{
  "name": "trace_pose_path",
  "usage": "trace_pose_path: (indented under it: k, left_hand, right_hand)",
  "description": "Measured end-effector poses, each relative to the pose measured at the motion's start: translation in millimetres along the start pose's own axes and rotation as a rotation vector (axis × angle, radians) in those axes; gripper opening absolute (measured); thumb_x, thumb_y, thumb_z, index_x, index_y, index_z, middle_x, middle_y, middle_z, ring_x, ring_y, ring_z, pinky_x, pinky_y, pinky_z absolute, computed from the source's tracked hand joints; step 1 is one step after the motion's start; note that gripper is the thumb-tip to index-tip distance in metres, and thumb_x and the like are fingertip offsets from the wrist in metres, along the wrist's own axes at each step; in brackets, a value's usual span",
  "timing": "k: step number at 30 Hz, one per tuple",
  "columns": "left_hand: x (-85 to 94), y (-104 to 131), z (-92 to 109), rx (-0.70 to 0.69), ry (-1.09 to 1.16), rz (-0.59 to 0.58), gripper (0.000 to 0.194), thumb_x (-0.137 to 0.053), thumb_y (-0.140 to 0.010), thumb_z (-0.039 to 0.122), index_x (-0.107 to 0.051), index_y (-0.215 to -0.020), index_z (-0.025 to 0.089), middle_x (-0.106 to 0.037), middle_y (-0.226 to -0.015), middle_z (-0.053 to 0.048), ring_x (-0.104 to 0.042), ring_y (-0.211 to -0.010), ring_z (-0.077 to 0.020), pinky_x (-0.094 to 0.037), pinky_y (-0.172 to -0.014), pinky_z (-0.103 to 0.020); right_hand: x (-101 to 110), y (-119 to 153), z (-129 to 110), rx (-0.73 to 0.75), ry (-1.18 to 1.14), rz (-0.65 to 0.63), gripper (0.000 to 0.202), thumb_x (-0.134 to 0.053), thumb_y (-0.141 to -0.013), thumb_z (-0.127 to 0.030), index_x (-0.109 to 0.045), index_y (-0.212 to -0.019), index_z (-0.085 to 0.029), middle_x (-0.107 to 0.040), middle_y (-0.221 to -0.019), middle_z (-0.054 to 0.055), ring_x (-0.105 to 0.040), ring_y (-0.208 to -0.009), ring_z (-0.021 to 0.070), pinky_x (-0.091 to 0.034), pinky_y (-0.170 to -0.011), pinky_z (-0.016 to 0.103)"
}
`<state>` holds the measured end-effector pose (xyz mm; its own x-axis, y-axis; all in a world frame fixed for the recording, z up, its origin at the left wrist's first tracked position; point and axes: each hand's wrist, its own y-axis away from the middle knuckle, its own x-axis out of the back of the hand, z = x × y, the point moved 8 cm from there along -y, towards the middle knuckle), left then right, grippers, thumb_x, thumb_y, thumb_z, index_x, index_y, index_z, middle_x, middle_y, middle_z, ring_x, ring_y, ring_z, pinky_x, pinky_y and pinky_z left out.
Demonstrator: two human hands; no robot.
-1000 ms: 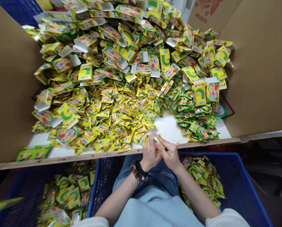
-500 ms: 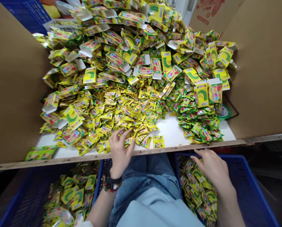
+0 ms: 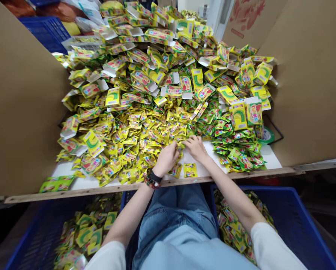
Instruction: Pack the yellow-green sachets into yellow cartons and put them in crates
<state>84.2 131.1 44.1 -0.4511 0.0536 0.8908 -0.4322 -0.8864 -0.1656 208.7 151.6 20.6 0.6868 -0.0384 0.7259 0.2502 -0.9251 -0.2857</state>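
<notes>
Left hand [image 3: 166, 157] and right hand [image 3: 196, 149], both curled, pinch unclear, at crinkled, glossy, squarish yellow sachets [image 3: 148, 145].

Left hand [image 3: 166, 159] and right hand [image 3: 196, 148] nearly meet, fingers bent.

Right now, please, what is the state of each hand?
Left hand: curled, at the yellow packets; whether it holds one cannot be told.
Right hand: bent, close to the left; whether it holds anything cannot be told.

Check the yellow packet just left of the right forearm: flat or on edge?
Flat: the yellow packet lies with its printed face up on the white tabletop.
</notes>
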Motion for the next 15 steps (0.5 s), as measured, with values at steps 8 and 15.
trace_pose_path:
  k: [8,15]
  left_hand:
    - [-0.5,7.5,4.7,0.088,0.63,0.064,0.027,-0.047,-0.083,0.016,-0.067,-0.101,0.018,-0.071,-0.087,-0.004,-0.061,-0.06,-0.0132,-0.051,-0.062,-0.026]
    - [117.6,58.0,-57.7,0.103,0.131,0.599,0.065,-0.047,-0.067,-0.003,-0.059,-0.127,0.02,-0.059,-0.128,-0.01,-0.05,-0.126,-0.0272,-0.04,-0.108,-0.049]
  right_hand:
    - [9.7,31.0,-17.7,-0.101,-0.565,0.004,0.025,-0.055,-0.089,-0.039,-0.071,-0.099,-0.021,-0.072,-0.09,0.003,-0.067,-0.08,0.017,-0.053,-0.075,0.03]
    - [29.4,59.7,0.9,-0.314,-0.682,0.148,0.03,-0.064,-0.081,-0.038,-0.069,-0.105,-0.021,-0.071,-0.096,0.003,-0.065,-0.087,0.0188,-0.054,-0.077,0.031]
